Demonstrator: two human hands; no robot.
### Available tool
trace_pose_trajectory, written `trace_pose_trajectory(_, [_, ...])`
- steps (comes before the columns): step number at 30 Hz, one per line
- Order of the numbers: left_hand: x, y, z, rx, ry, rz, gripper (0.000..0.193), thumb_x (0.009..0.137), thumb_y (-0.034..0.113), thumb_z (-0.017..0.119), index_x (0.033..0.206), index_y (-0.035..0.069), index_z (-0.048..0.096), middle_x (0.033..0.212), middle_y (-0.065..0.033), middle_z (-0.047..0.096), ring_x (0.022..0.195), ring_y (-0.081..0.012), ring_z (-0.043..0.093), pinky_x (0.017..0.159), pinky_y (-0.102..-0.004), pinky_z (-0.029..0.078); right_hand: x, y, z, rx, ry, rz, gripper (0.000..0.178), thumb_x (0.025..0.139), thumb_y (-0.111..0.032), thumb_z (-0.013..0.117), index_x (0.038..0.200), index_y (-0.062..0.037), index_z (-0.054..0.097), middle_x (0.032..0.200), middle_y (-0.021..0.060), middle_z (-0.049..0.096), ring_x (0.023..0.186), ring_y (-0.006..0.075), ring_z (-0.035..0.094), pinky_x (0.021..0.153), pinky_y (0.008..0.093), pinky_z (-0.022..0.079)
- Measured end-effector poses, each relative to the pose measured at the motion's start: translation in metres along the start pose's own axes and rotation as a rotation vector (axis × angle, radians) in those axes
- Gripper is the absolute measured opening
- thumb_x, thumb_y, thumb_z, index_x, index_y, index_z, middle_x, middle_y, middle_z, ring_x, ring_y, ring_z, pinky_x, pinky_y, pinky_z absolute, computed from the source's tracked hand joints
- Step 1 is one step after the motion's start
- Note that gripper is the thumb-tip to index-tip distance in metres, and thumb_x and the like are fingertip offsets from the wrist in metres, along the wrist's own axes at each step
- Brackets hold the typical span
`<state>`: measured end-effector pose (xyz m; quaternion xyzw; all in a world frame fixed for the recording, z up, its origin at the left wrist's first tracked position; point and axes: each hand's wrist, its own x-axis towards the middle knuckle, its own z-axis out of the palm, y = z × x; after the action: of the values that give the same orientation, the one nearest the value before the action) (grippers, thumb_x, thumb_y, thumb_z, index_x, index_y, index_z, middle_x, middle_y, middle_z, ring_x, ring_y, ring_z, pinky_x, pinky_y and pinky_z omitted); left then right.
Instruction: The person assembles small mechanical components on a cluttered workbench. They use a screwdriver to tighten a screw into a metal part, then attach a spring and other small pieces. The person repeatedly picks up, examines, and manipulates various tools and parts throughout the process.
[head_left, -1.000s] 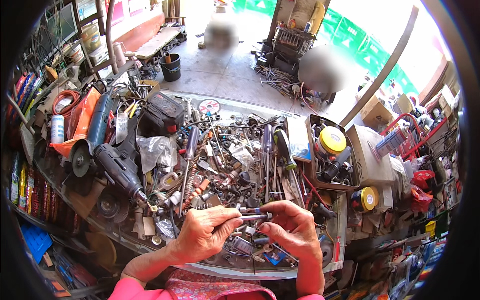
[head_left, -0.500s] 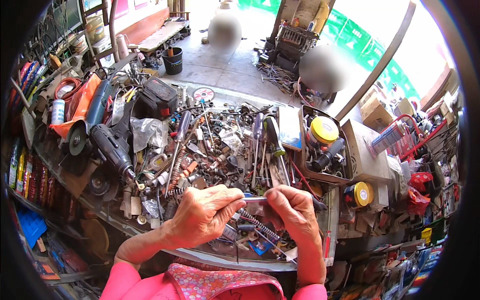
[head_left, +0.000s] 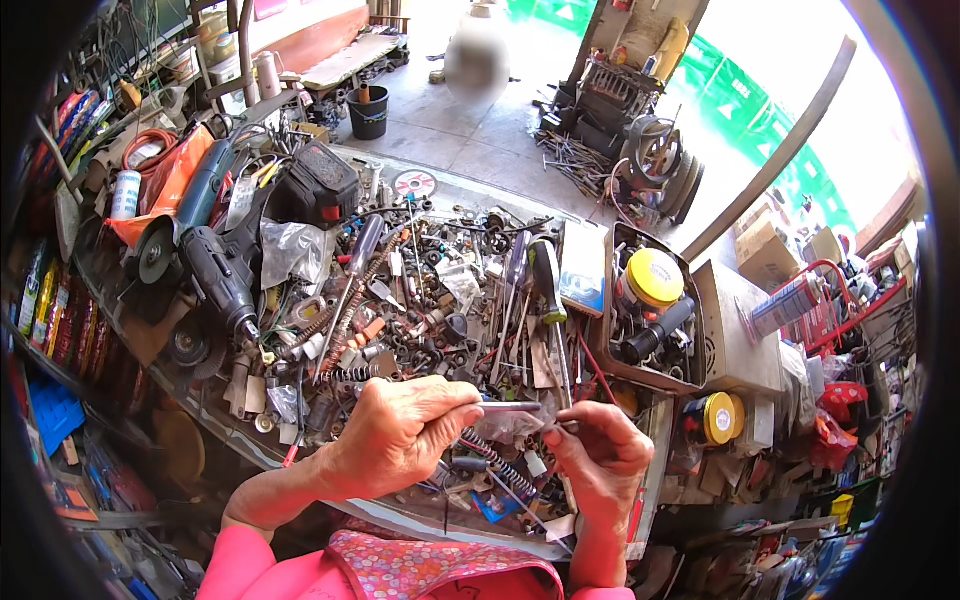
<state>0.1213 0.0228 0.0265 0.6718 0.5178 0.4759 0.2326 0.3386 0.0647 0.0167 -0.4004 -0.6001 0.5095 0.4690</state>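
Observation:
My left hand (head_left: 405, 430) is closed on a slim metal rod (head_left: 512, 406), whose free end points toward my right hand (head_left: 600, 455). The thumb and fingers of my right hand pinch together on a small piece near that end; it is too small to name. Crumpled clear plastic (head_left: 512, 425) shows just below the rod. Both hands are above a bench heaped with loose metal parts. A coil spring (head_left: 497, 462) lies between and below them. Past my right hand rests a screwdriver with a green and black handle (head_left: 546, 280).
To the left lie a cordless drill (head_left: 218, 283) and an angle grinder (head_left: 205, 185). An open metal box (head_left: 655, 370) at the right holds a yellow-lidded jar (head_left: 654, 278). A black bucket (head_left: 368, 115) and a wheel (head_left: 655, 150) stand on the floor beyond.
My right hand has moved slightly right and down, away from the rod's end, baring more of the rod. My left hand keeps its grip. The view has shifted a little.

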Motion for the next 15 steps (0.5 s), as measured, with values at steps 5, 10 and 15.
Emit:
trace_pose_trajectory(5, [0.019, -0.016, -0.005, 0.169, 0.075, 0.018, 0.009, 0.085, 0.006, 0.068, 0.089, -0.002, 0.067, 0.073, -0.0136, 0.066, 0.060, -0.0243, 0.062, 0.055, -0.0322, 0.047, 0.000, -0.014, -0.002, 0.143, 0.082, 0.239, 0.023, 0.086, -0.007, 0.072, 0.103, 0.0063, 0.064, 0.074, 0.0078, 0.068, 0.054, 0.0067, 0.058, 0.045, 0.0194, 0.044])
trace_pose_trajectory(10, [0.037, -0.066, -0.012, 0.324, -0.032, -0.140, 0.015, 0.087, 0.016, 0.063, 0.085, 0.003, 0.068, 0.074, -0.0160, 0.064, 0.072, -0.0333, 0.064, 0.066, -0.0418, 0.049, -0.005, 0.002, -0.002, -0.126, 0.061, 0.188, 0.022, 0.085, -0.009, 0.073, 0.102, 0.0028, 0.066, 0.068, 0.0019, 0.063, 0.053, 0.0049, 0.055, 0.047, 0.0188, 0.041])
trace_pose_trajectory(15, [0.045, -0.089, -0.011, 0.560, -0.175, -0.139, 0.017, 0.087, 0.021, 0.062, 0.086, 0.005, 0.068, 0.076, -0.0131, 0.061, 0.077, -0.0324, 0.063, 0.070, -0.0428, 0.049, -0.001, -0.001, 0.002, -0.378, 0.071, -0.004, 0.026, 0.080, -0.014, 0.079, 0.097, 0.0027, 0.068, 0.066, -0.0002, 0.062, 0.059, 0.0042, 0.055, 0.053, 0.0185, 0.042])
